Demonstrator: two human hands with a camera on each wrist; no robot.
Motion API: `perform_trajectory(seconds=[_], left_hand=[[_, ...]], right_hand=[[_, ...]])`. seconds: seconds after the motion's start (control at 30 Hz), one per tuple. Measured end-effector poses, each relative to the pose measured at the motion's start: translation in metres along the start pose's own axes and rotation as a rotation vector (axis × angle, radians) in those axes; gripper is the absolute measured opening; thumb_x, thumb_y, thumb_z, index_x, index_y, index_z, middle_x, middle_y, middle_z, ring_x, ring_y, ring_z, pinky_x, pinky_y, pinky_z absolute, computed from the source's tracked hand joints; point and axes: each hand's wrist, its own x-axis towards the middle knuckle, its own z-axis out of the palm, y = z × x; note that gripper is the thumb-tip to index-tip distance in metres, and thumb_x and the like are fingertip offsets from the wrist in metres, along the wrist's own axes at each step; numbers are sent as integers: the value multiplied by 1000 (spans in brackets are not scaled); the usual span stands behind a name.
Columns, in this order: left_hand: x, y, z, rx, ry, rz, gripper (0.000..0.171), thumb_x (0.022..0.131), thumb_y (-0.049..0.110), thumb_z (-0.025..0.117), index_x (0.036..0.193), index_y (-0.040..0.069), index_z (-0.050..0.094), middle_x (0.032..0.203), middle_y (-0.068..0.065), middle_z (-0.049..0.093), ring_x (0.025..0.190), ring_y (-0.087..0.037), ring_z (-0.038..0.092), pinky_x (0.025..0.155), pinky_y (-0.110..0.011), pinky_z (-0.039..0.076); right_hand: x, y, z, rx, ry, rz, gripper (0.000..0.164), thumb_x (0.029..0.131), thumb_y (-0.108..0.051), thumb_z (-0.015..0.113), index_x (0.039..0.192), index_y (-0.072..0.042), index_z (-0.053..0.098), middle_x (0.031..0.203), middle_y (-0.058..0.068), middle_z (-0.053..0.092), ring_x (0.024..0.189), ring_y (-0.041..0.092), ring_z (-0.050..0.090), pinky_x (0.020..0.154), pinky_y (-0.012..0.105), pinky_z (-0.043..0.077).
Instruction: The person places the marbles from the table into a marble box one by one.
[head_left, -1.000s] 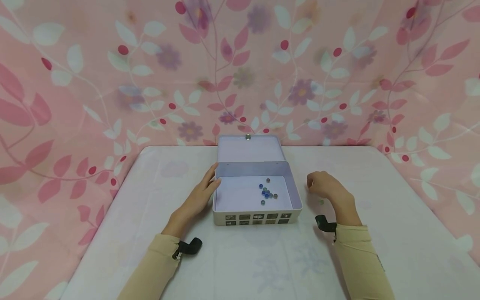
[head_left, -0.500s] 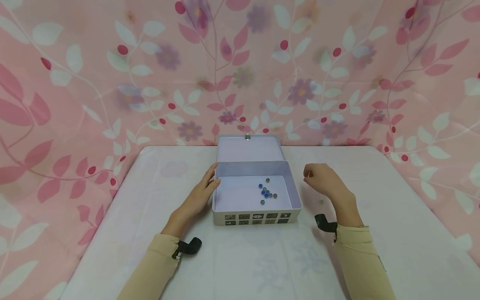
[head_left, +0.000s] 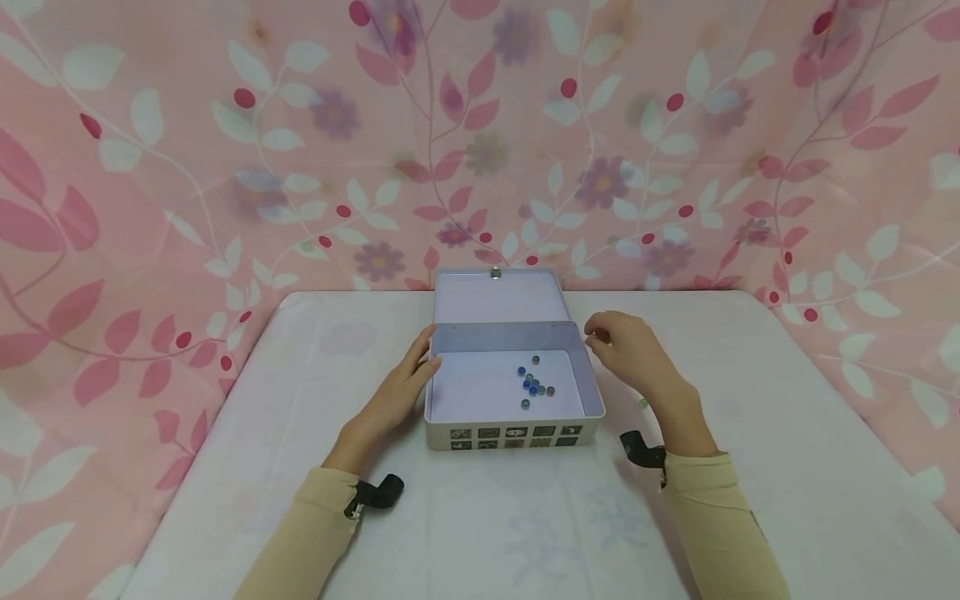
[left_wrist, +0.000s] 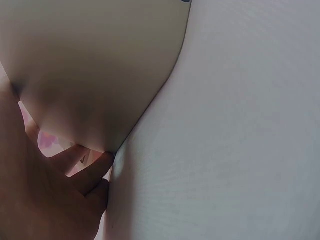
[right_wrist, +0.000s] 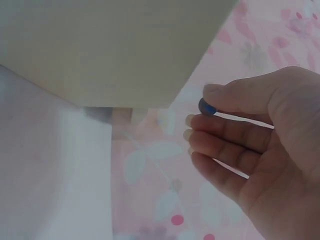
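Note:
A metal box (head_left: 513,435) with a row of dark printed squares on its front stands with its lid (head_left: 498,298) up at the back. Inside, to the right of centre, lie several blue and greenish glass marbles (head_left: 533,389). Against the box's left wall rests my left hand (head_left: 397,392), thumb at the rim; the left wrist view has its fingers (left_wrist: 95,172) along the outer wall low down. Just outside the box's right back corner, my right hand (head_left: 633,350) pinches a dark blue marble (right_wrist: 206,106) between thumb and index finger.
One green marble (head_left: 642,402) lies on the white-covered table (head_left: 517,525), right of the box and partly behind the right wrist. A pink floral cloth (head_left: 480,150) hangs behind the table's far edge. Black wrist cameras sit at both cuffs.
My right hand has moved away from me and to the left, from beside the green marble to close by the box's right back corner. The left hand and box stay put.

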Motion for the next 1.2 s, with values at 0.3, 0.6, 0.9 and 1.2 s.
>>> perform_trajectory(seconds=[0.3, 0.6, 0.9, 1.2], left_hand=[[1, 0, 1, 0, 1, -9, 66, 99, 66, 39, 156, 50, 11, 166, 2, 21, 151, -31, 28, 119, -63, 23], [-4, 16, -3, -18, -33, -25, 63, 104, 52, 41, 158, 43, 9, 167, -3, 17, 152, -34, 24, 120, -62, 22], [-9, 25, -4, -5, -27, -10, 63, 105, 49, 40, 159, 40, 10, 166, -10, 20, 150, -38, 28, 117, -64, 25], [-15, 41, -8, -23, -47, -27, 62, 106, 44, 42, 160, 37, 11, 166, -12, 19, 151, -38, 25, 119, -62, 23]], right_hand=[[2, -17, 9, 26, 33, -63, 13, 91, -5, 68, 104, -5, 71, 99, 9, 69, 89, 24, 61, 83, 43, 55], [2, -36, 20, 6, -55, -137, 10, 90, -4, 70, 99, -7, 72, 95, 5, 70, 87, 20, 63, 83, 40, 56], [-1, -45, 36, -3, -297, -120, 12, 91, -6, 68, 102, -7, 74, 97, 3, 73, 83, 15, 59, 81, 37, 56], [-1, -52, 49, -43, -372, -172, 10, 89, -1, 66, 91, -8, 73, 86, 0, 69, 78, 13, 56, 74, 31, 53]])
